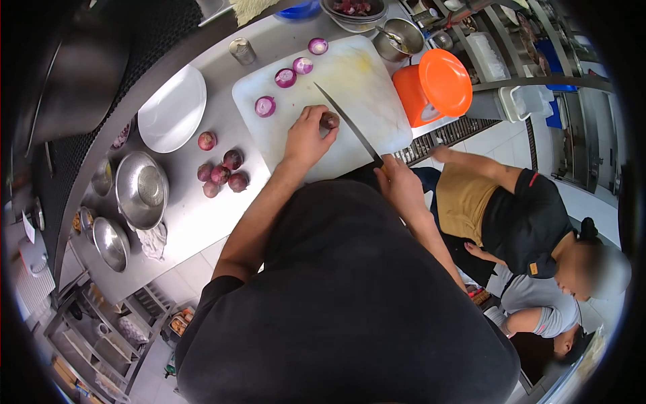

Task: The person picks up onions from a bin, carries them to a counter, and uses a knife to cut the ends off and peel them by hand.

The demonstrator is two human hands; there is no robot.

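On the white cutting board (363, 74), my left hand (308, 137) has its fingers closed round a red onion (329, 121). My right hand (398, 178) grips the handle of a long kitchen knife (351, 125), whose blade points away from me over the board, just right of the onion. Several red onions with cut, pale ends, such as one cut onion (265, 106), lie along the board's far left side. A group of whole red onions (220, 175) rests on the steel counter, left of my forearm.
A white plate (172, 111) and a steel colander (142, 190) stand on the counter (195, 225) at left. Right of the board are an orange container (410, 94) and a steel pot (398, 39). Two people, one in an apron (464, 195), stand close at my right.
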